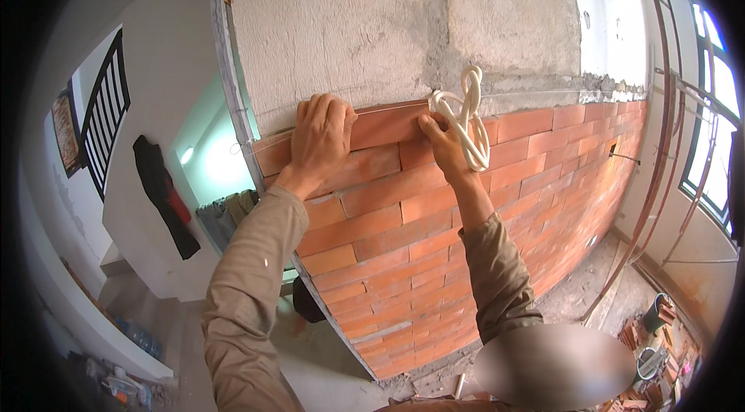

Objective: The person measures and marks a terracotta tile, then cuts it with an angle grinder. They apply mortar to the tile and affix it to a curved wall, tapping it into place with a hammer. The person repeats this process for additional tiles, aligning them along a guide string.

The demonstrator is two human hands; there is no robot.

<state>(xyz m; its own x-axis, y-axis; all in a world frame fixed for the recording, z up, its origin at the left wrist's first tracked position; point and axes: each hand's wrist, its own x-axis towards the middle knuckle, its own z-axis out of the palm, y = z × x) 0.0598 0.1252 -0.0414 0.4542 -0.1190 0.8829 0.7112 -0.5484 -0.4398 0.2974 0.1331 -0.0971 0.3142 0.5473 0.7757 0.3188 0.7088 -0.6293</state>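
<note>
Left hand (pixel 320 135) lies flat, fingers together, on the top brick (pixel 386 124) of a red brick wall (pixel 466 233). Right hand (pixel 444 145) pinches that brick's right end, a looped white cord (pixel 469 119) hanging beside it, under rough grey plaster (pixel 388 16).

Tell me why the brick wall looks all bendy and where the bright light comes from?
In the head view, the fisheye lens curves the red brick wall and leaves black corners; daylight glares white through the tall window on the right; the left hand and right hand look sharp on the top brick; a smudge hides the bottom.
</note>
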